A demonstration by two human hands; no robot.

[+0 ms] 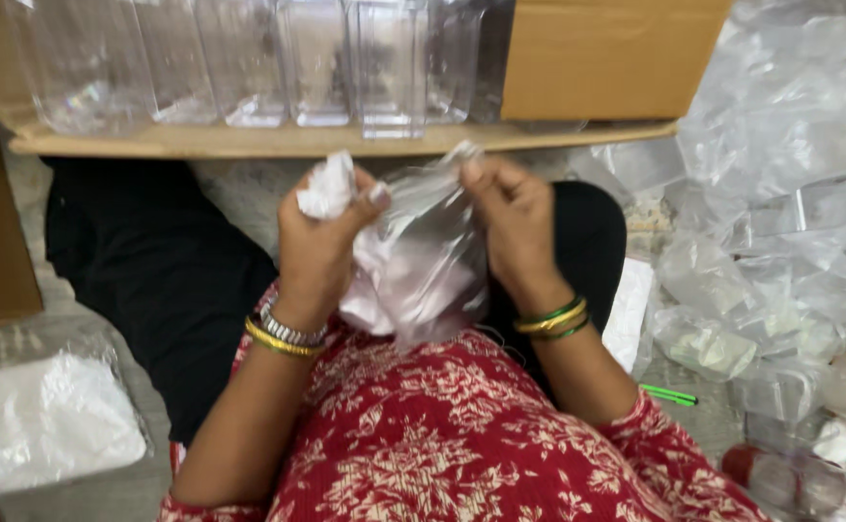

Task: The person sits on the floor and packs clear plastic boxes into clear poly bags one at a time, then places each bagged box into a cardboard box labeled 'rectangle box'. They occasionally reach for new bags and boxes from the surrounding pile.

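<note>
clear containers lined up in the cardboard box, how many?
5 at least, side by side in the cardboard box: clear containers at. A sixth may sit at the right; blurred.

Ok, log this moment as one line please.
left hand: grips white cloth | right hand: pinches clear bag | both raised over lap | clear containers in cardboard box ahead

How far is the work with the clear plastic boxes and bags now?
Done: a row of clear plastic boxes stands in the cardboard carton. In hand: the left hand grips crumpled white paper; the right hand holds a clear plastic bag. Left: a heap of clear wrapped pieces.
</note>
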